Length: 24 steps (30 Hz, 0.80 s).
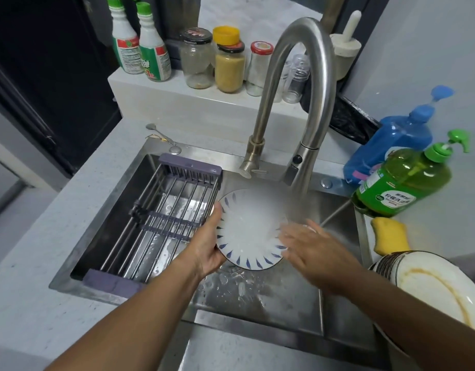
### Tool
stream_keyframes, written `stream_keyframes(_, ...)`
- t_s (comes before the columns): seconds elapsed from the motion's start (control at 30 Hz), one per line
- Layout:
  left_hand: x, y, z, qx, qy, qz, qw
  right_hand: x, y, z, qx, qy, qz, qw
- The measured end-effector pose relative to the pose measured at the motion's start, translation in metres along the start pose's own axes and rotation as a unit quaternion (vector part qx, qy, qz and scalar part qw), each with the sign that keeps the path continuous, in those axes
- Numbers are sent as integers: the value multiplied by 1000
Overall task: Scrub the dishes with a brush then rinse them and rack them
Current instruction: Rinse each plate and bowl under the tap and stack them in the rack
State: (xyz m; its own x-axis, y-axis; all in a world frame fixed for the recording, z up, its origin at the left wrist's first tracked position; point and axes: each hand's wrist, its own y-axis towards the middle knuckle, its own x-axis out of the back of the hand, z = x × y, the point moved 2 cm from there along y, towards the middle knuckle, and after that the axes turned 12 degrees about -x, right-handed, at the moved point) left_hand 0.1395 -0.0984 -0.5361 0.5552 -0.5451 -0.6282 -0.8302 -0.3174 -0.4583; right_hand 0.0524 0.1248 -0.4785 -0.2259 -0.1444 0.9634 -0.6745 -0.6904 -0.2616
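At the centre of the frame, the left hand [208,247] grips a white plate [251,228] with blue rim marks by its left edge, thumb on the rim, holding it tilted over the sink [257,298] under water running from the faucet [303,103]. The right hand [308,247] lies flat with its fingers [287,234] spread and straight against the plate's lower right face (blurred). A wire rack [164,218] spans the sink's left half. Dirty plates [431,282] are stacked on the table at lower right, beside a yellow sponge [388,236].
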Motion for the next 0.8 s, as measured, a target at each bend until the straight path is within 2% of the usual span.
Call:
stream_keyframes(0.07,-3,-3,3,-9,-28,-9,1000,3,4,-1,-61,89,-54,993)
stream_keyframes(0.2,-11,-7,17,18,-61,-42,997,5,6,17,-188,273,-122,935)
stream_keyframes(0.27,-16,-11,25,61,-65,-67,994,-2,17,10,-270,336,-91,898)
stream_keyframes(0.33,-21,-16,27,78,-26,-103,991,-10,23,0,-329,407,-18,852)
stream_keyframes(0.4,-24,-21,26,63,42,-116,990,-22,20,-3,-368,498,57,783)
stream_keyframes(0.47,-26,-28,17,25,130,-99,986,-38,11,6,-367,581,112,717)
stream_keyframes(0.57,-18,-29,3,-60,277,-65,957,-59,6,23,-343,668,72,657)
stream_keyframes(0.63,-10,-29,-7,-115,362,-34,925,-64,10,30,-332,685,14,648)
stream_keyframes(0.7,-2,-25,-12,-129,387,-15,913,-57,12,35,-320,660,-36,679)
stream_keyframes(0.8,1,-25,-14,-94,390,9,916,-35,10,37,-316,610,-81,722)
